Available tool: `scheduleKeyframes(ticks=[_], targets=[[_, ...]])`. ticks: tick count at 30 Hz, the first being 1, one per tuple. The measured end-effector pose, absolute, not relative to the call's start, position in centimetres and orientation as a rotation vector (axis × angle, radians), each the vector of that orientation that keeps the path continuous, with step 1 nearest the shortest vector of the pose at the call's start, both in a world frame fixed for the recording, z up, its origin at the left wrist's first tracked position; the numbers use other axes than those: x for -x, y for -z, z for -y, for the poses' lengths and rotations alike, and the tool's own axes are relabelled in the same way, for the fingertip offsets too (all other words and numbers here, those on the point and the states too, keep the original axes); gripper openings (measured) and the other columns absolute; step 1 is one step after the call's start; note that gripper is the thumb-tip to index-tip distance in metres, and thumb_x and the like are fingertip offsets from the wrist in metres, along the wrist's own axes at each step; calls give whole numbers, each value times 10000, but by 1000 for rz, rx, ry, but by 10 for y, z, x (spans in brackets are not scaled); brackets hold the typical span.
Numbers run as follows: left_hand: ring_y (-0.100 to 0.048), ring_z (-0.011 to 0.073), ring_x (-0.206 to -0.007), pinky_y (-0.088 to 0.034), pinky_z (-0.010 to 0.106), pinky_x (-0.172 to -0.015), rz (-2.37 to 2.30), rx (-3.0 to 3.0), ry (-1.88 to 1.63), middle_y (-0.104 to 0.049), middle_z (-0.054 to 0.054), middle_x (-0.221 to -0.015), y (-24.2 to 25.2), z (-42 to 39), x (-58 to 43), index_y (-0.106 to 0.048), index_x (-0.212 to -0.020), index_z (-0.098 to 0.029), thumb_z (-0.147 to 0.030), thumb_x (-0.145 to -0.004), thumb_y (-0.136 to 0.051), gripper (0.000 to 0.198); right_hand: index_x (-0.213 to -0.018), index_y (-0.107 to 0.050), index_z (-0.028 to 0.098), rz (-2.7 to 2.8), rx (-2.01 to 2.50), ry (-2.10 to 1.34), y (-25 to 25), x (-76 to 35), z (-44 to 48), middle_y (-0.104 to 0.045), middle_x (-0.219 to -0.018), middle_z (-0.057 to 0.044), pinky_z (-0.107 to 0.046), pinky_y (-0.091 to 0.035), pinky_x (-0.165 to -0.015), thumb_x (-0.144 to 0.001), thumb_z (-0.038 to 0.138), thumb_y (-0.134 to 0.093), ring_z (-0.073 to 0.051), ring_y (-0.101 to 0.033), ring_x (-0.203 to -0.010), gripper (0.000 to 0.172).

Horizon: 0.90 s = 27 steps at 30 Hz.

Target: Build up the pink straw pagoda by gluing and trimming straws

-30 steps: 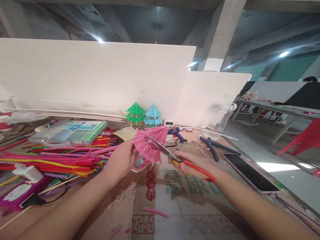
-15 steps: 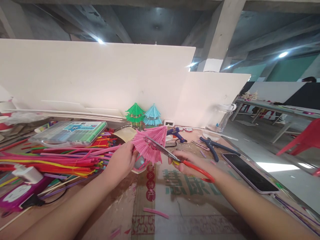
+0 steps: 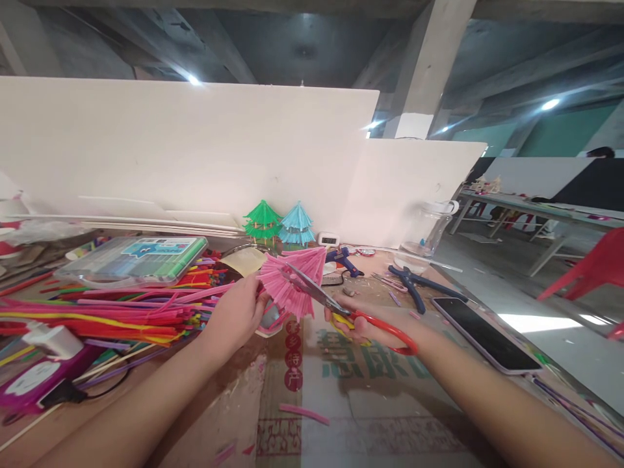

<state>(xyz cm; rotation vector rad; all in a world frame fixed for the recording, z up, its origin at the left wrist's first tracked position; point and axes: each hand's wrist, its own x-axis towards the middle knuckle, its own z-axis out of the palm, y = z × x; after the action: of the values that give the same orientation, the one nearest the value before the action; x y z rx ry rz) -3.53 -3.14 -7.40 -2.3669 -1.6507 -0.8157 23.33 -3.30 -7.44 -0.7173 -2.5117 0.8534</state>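
"On the table (image 3: 219, 403), what's the biggest thing in use?"

"The scissors (image 3: 331, 303), slanting up and leftward, their handles wrapped by the right hand (image 3: 377, 309). Whether the blades bite or merely lie across the work, I can't tell."

"And the work?"

"A fringed pink cone (image 3: 288, 292), held above the tabletop, its left side pinched by the left hand (image 3: 238, 302); the fingertips are partly hidden."

"How would you handle that well?"

"I'd pinch firmly without crushing the folds, take small snips with the blade tips, clear of the left hand, and turn the cone rather than twist the scissors."

"Anything smaller?"

"A loose pink strip (image 3: 305, 415), lying flat, nearer the person than the cone."
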Motion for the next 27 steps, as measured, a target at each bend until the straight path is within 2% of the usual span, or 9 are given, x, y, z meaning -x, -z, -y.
scheduleKeyframes(ticks=[4,8,12,20,27], targets=[[-605,232,-767,-450,328,-670,1605,2361,821,-594,72,-778,74,31,36,-476,-775,-202,-188,-832,-378,114,-1009,-433,212,2372,650,-1184,71,-232,37,-361,-762,21,-224,-356,-458,-758,814,-228,-92,-316,-553,684],[-608,240,-825,-463,340,-720,1582,2355,833,-600,83,-812,75,30,36,-480,-787,-198,-160,-806,-399,91,-986,-463,215,2333,687,-1214,74,-232,35,-384,-782,12,-208,-307,-439,-821,731,-314,-95,-336,-582,562],[-610,235,-818,-465,337,-716,1567,2363,844,-608,80,-825,77,31,36,-495,-802,-195,-166,-817,-399,101,-1000,-468,217,2285,717,-1273,80,-233,32,-385,-782,15,-207,-314,-445,-862,643,-366,-91,-347,-579,459],[-608,231,-749,-447,327,-644,1625,2352,807,-610,74,-783,75,33,33,-486,-778,-199,-190,-832,-368,130,-963,-444,215,2268,678,-1315,70,-227,40,-359,-736,37,-225,-320,-450,-705,838,-308,-82,-302,-535,688],[-613,239,-770,-450,334,-651,1645,2364,777,-618,86,-804,74,34,32,-483,-782,-198,-200,-837,-351,143,-983,-433,217,2276,658,-1330,73,-228,37,-350,-736,40,-234,-312,-463,-687,853,-304,-86,-306,-536,713]])
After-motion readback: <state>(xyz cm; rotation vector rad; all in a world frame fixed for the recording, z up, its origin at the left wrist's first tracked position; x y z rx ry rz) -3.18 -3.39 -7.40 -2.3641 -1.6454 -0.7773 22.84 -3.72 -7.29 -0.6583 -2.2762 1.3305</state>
